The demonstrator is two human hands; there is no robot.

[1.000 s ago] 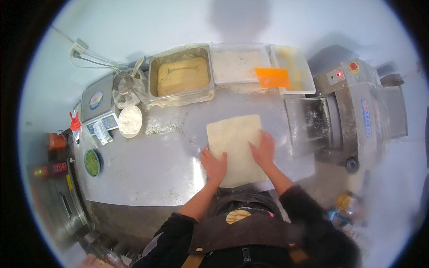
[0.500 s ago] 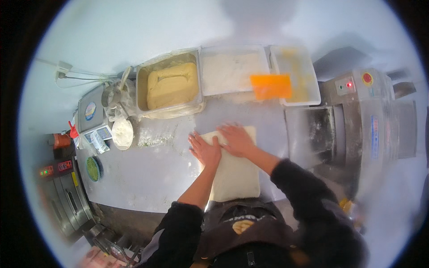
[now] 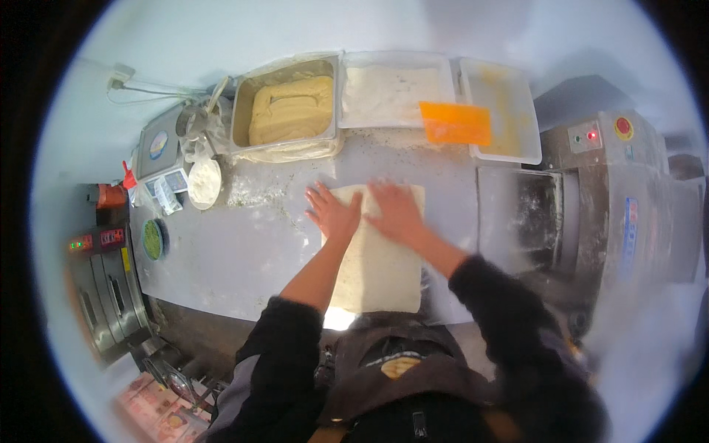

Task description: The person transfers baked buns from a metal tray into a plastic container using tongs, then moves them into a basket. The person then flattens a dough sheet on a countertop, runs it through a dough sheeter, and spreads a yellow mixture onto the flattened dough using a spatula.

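Observation:
A flat rectangular sheet of pale dough (image 3: 375,277) lies on the grey worktop (image 3: 229,255), its near end by the front edge. My left hand (image 3: 334,214) rests flat near the far left corner of the sheet, fingers spread and partly past its edge. On the far part of the dough lies my right hand (image 3: 395,210), fingers stretched out and blurred by motion. Neither hand holds anything. The dough right under both palms is hidden.
Behind stand a metal tub of yellowish dough (image 3: 292,111), a tray of white flour (image 3: 391,92), an orange scraper (image 3: 456,123) and a white tray (image 3: 502,111). At left are a flour bowl (image 3: 204,184), a scale (image 3: 166,182) and a green-filled bowl (image 3: 153,239). A machine (image 3: 598,199) stands right.
The view has shifted, so the worktop and its things sit a little higher in the picture. Both hands remain on the dough; the right one is now more blurred.

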